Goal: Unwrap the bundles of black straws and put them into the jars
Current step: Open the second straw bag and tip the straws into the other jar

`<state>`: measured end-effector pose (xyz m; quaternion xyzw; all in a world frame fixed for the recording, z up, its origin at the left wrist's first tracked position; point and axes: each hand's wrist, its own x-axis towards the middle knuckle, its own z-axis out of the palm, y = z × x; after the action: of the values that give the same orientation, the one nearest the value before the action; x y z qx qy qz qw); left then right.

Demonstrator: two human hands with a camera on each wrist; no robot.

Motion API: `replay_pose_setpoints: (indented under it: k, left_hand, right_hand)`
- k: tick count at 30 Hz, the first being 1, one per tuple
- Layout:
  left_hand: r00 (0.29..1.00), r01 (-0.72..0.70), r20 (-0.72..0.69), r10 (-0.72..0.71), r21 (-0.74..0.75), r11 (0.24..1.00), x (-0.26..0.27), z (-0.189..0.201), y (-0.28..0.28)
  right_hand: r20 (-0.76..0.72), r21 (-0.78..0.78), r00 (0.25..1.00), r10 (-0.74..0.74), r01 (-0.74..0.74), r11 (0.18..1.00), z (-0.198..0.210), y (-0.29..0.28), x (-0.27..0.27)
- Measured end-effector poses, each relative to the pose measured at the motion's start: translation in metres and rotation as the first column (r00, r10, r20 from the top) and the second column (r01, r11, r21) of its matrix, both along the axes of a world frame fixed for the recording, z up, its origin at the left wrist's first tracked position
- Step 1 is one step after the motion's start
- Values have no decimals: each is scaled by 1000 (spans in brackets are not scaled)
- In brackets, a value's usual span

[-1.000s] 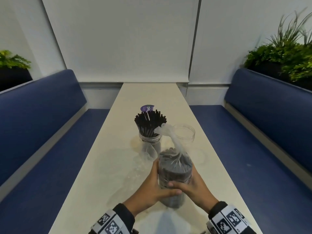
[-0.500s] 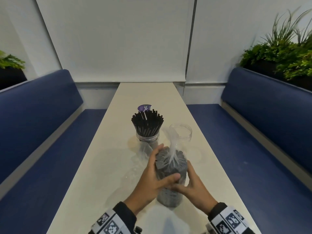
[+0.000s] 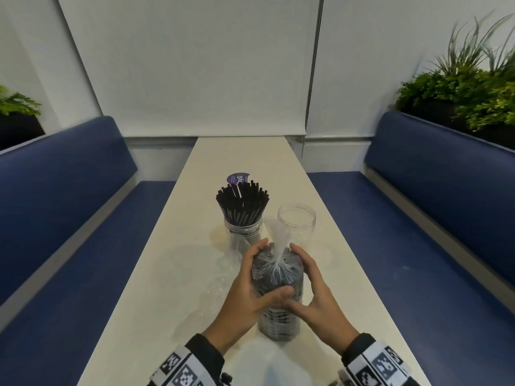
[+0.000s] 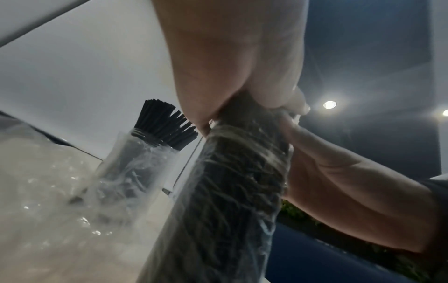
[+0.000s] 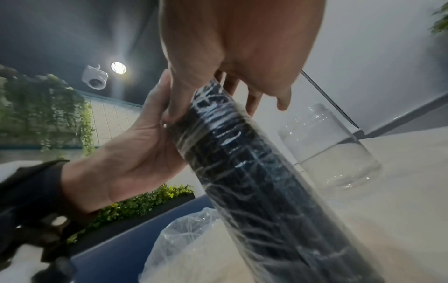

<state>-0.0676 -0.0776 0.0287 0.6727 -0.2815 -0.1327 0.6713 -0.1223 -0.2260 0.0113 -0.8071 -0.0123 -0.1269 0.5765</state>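
Observation:
A bundle of black straws [image 3: 278, 316] in clear wrap stands upright on the near end of the table, its twisted plastic tail pointing up. My left hand [image 3: 250, 282] grips it from the left with the thumb across the front. My right hand [image 3: 315, 288] cups its right side, fingertips near the top. Just behind stand a jar packed with black straws [image 3: 242, 218] and an empty clear jar [image 3: 296, 218]. The bundle [image 4: 230, 191] shows under my left hand [image 4: 230, 67] in the left wrist view. In the right wrist view my right hand's [image 5: 230, 47] thumb presses the bundle [image 5: 254, 172].
A loose, empty plastic wrap [image 3: 223, 277] lies on the table [image 3: 139, 302] left of the bundle. A purple round lid [image 3: 238, 178] sits behind the full jar. Blue benches [image 3: 69, 204] run along both sides, and planters [image 3: 459, 93] stand behind them.
Both hands have slid up the bundle toward its top. The right hand's fingers now reach the gathered plastic near the tail. The bundle still stands on the table.

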Motion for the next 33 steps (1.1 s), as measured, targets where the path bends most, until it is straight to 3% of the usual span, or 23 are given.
replay_pose_setpoints:
  k: [5,8,11,15,16,18,21,27,31,33]
  left_hand:
    - [1000,-18,-2,18,-7,1000,8,-1,0]
    - [999,-26,-25,25,-12,1000,11,-5,-1]
    - [997,-32,-74,29,-36,999,14,-10,0]
    - [998,-50,-42,50,-4,999,17,-6,-1]
    - [998,-53,-34,53,-6,999,17,-6,-1]
    - [998,-41,-38,41,-2,999,16,-8,-3]
    - [998,-31,-62,31,3,1000,13,-15,-6]
    - [997,-12,-80,16,50,999,10,-22,-6]
    - [996,29,-91,-24,58,998,11,-27,-4]
    - [993,49,-109,-38,98,994,9,-32,-4]
  right_hand:
    - [-79,59,996,47,-42,997,-20,-3,3]
    - [-112,1,993,-32,32,999,-38,-2,9]
    - [-189,-118,979,-80,58,991,-55,-1,14]
    - [-281,-326,957,-78,-19,945,-51,3,13]
    - [-271,-299,961,-56,-28,954,-46,1,13]
    - [-217,-101,976,18,-41,994,-36,-4,13]
    - [-147,103,985,89,-75,992,-23,-8,9]
    - [-198,92,974,111,-95,991,-45,-4,5]
    - [-168,132,969,179,-158,979,-13,-14,7]
    - [-116,103,982,146,-135,986,2,-16,9]
